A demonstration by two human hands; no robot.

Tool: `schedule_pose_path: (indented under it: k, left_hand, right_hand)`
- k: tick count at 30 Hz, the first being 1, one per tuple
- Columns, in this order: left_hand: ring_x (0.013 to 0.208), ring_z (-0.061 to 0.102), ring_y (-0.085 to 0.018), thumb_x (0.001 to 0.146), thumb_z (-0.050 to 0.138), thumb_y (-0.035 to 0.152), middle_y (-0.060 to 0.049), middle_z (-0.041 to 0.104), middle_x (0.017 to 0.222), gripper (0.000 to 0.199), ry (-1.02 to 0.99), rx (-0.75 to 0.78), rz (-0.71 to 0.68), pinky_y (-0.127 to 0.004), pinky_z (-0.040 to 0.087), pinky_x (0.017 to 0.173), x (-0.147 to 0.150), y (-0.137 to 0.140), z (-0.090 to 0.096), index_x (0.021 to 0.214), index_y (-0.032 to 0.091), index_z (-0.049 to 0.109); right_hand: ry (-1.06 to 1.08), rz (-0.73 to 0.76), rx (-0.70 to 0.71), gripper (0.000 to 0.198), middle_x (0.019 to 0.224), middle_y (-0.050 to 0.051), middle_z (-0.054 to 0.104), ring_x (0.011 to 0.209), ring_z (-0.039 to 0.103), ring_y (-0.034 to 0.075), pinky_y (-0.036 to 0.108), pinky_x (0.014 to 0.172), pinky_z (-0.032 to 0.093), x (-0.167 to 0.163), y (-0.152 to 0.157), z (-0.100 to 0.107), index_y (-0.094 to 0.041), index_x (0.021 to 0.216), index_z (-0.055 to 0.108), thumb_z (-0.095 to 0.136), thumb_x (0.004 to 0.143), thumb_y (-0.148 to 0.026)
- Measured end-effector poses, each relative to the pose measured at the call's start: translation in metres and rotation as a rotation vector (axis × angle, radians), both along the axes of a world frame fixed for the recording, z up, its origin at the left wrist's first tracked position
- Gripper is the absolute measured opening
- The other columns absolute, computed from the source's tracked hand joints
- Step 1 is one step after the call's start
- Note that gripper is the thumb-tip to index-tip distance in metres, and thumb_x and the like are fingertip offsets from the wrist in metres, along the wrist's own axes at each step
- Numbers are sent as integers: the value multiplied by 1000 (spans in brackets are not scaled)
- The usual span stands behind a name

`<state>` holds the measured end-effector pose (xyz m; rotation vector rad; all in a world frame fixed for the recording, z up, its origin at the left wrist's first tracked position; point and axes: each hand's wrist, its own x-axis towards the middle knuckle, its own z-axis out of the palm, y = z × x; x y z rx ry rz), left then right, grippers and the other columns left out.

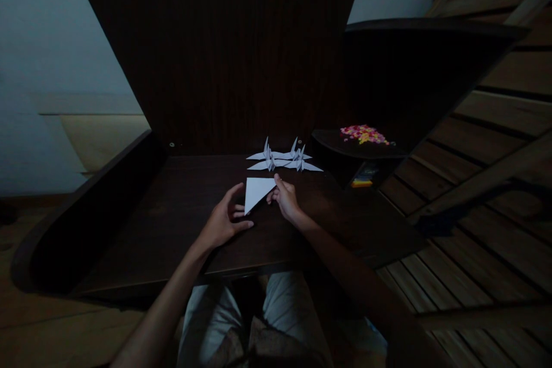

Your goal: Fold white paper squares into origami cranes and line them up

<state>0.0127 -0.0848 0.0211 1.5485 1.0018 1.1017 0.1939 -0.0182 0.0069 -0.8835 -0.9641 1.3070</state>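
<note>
A white sheet of paper [257, 191], folded into a triangle, is held just above the dark desk. My right hand [284, 196] pinches its right corner between thumb and fingers. Beside the lower left edge is my left hand [226, 218], its thumb and fingers apart; some of its fingers pass behind the paper, and whether they touch it is hard to see. Just beyond the triangle, several white folded paper cranes [280, 162] stand close together near the back panel.
The dark wooden desk [172, 218] has a raised side [86, 207] at the left and a tall back panel [224, 57]. On a small shelf [345, 148] at right lies a heap of pink and yellow bits [364, 134]. Wooden slats [487, 184] stand farther right.
</note>
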Motion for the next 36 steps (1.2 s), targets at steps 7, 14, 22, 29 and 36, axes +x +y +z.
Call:
schedule_pose_path:
  k: [7,14,22,29,36]
  left_hand:
    - [87,64,-20,76,68,29,-12,57,126,61,351,342,394,-38,54,81,20,-11,-9,131,22,45]
    - [69,65,-17,81,62,34,-6,69,90,34,409,349,496,-30,53,70,26,-15,-16,110,16,61]
    - [64,65,-17,82,58,37,-3,69,73,32,255,177,478,-27,50,63,23,-19,-14,107,17,62]
    - [72,65,-19,76,62,42,-7,70,87,37,-139,13,431,-27,50,63,22,-12,-16,101,15,62]
    - [60,58,-13,72,64,38,-1,64,69,29,-338,-146,489,-22,44,57,16,-4,-22,88,14,63]
  right_hand:
    - [17,90,-13,49,50,1,58,42,58,13,23,39,47,0,1,-3,-15,68,54,65,68,-63]
    - [-44,182,12,44,56,0,61,42,59,13,22,39,49,1,-1,-3,-15,80,57,68,69,-56]
    - [-151,266,150,52,58,-4,63,39,59,11,21,35,49,-5,-4,-12,-18,88,50,78,58,-50]
    - [-161,258,155,55,65,-2,65,41,59,12,22,37,50,-2,-5,-8,-17,105,51,78,62,-40]
    - [-166,191,131,45,64,-2,64,45,57,10,21,38,47,3,-5,-2,-16,95,59,79,58,-30]
